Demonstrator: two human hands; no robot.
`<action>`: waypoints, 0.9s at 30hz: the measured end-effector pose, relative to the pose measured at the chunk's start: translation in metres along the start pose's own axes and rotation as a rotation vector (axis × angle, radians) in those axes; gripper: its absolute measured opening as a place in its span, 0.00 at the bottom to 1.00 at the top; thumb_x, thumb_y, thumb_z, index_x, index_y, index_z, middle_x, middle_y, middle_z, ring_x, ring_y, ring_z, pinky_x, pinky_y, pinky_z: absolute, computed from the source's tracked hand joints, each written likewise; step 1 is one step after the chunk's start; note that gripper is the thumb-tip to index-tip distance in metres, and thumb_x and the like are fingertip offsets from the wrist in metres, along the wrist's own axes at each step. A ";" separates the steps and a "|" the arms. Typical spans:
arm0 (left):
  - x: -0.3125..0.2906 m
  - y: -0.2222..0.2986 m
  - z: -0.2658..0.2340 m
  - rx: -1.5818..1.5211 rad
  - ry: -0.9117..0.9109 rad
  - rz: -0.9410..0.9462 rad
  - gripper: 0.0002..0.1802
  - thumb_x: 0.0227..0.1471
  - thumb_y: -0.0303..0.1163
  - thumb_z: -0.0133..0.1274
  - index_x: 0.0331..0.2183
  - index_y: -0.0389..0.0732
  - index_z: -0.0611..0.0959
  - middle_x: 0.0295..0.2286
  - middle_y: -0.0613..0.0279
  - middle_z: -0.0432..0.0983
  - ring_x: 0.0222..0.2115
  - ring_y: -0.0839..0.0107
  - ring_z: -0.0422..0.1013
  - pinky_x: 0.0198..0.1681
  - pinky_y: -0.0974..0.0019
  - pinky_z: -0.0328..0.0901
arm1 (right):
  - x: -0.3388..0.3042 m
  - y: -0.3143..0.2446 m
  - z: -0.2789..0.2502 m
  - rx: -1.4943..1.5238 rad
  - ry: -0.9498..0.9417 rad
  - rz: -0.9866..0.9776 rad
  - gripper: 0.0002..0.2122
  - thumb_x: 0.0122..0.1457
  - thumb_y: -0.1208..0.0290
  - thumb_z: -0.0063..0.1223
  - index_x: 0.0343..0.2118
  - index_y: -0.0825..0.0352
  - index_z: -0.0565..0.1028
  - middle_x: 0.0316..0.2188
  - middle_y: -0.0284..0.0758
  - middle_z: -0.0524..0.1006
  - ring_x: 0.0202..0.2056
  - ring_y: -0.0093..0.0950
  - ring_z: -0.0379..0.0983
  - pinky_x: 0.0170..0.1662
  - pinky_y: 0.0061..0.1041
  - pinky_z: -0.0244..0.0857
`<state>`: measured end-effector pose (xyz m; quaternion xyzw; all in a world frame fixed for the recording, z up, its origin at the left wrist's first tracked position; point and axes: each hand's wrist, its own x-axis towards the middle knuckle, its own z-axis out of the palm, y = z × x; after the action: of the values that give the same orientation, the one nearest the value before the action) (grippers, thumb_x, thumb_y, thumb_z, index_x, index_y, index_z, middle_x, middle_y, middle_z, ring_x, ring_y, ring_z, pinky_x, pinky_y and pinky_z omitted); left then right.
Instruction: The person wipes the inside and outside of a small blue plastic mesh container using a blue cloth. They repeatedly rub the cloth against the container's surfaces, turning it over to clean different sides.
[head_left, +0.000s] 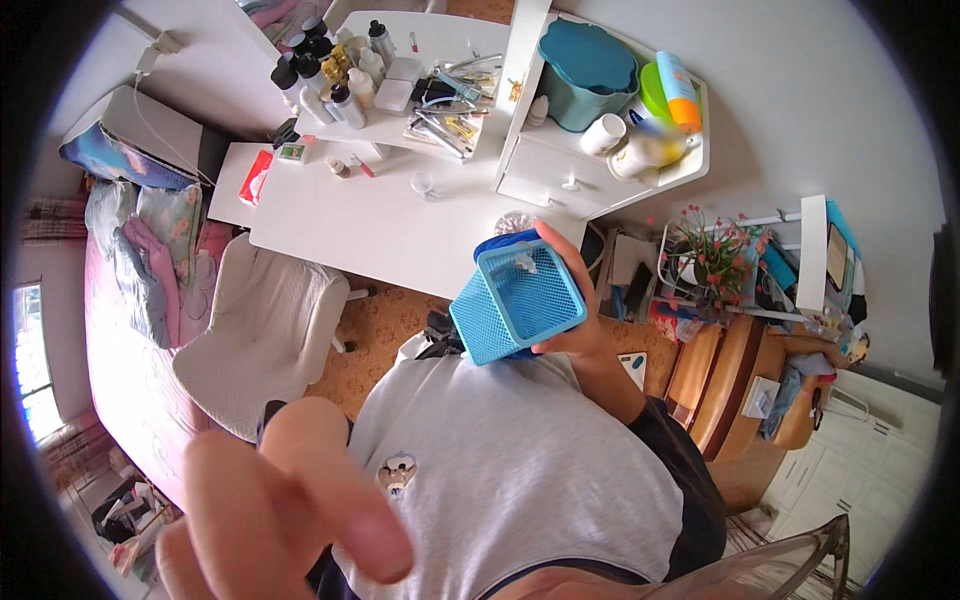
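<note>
My right hand grips a light-blue plastic mesh basket in front of my grey shirt, its thumb and fingers around the right side. The basket is tilted, so its opening faces up toward me. A small whitish scrap shows inside near the rim. Something darker blue sticks out behind the basket, mostly hidden by it. Close to the camera at lower left, my left hand is raised and a little blurred. Its fingers are loosely bent and apart, with nothing visible in them.
Ahead stands a white desk with bottles and a tray of small tools. A white drawer cabinet bears a teal bin. Left are a covered chair and a bed; right, a flowering plant.
</note>
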<state>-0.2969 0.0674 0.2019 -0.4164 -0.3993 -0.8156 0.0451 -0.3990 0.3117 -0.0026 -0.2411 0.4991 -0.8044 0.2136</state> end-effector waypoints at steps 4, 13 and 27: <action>0.000 0.003 0.004 -0.045 -0.010 0.017 0.30 0.48 0.46 0.50 0.50 0.39 0.71 0.47 0.59 0.68 0.53 0.62 0.58 0.55 0.59 0.52 | -0.002 0.002 -0.003 0.005 0.054 -0.019 0.54 0.29 0.63 0.77 0.62 0.68 0.55 0.58 0.38 0.61 0.57 0.30 0.58 0.59 0.29 0.53; -0.001 0.009 0.007 -0.080 0.007 0.044 0.22 0.50 0.40 0.49 0.47 0.43 0.74 0.45 0.66 0.70 0.52 0.67 0.57 0.54 0.61 0.50 | -0.002 0.008 -0.015 -0.007 0.081 -0.052 0.51 0.29 0.64 0.77 0.60 0.65 0.59 0.54 0.37 0.64 0.55 0.31 0.61 0.57 0.29 0.56; 0.000 0.013 0.011 -0.129 0.016 0.032 0.13 0.54 0.31 0.47 0.42 0.49 0.79 0.42 0.76 0.74 0.51 0.74 0.56 0.54 0.64 0.48 | 0.001 0.007 -0.012 -0.019 0.106 -0.066 0.50 0.30 0.59 0.77 0.59 0.66 0.60 0.51 0.37 0.66 0.53 0.30 0.63 0.55 0.28 0.59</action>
<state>-0.2847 0.0664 0.2136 -0.4182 -0.3389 -0.8421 0.0344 -0.4063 0.3162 -0.0128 -0.2166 0.5089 -0.8180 0.1580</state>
